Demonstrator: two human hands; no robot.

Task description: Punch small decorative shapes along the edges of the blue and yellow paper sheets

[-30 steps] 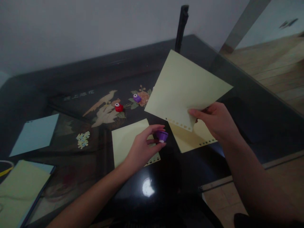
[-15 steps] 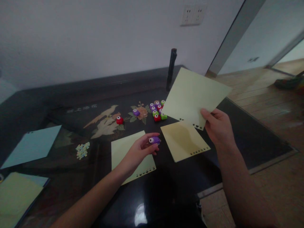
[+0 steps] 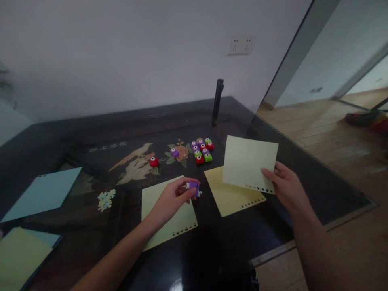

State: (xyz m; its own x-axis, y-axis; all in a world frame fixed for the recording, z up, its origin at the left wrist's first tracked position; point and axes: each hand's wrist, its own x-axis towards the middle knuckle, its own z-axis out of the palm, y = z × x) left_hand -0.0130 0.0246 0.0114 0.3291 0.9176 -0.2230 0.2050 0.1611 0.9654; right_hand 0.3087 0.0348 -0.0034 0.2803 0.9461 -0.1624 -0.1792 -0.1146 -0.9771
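Near the table's (image 3: 303,190) right edge, the right hand (image 3: 286,186) pinches a punched sheet (image 3: 249,162); the left hand (image 3: 171,198) pinches a half-hidden purple punch (image 3: 193,186).

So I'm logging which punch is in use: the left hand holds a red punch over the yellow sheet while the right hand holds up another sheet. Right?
Not quite: the punch in the left hand is purple, not red, as the head view shows. The red one sits apart on the table. The rest stands: it is over the yellow sheet, and the right hand holds up another sheet.
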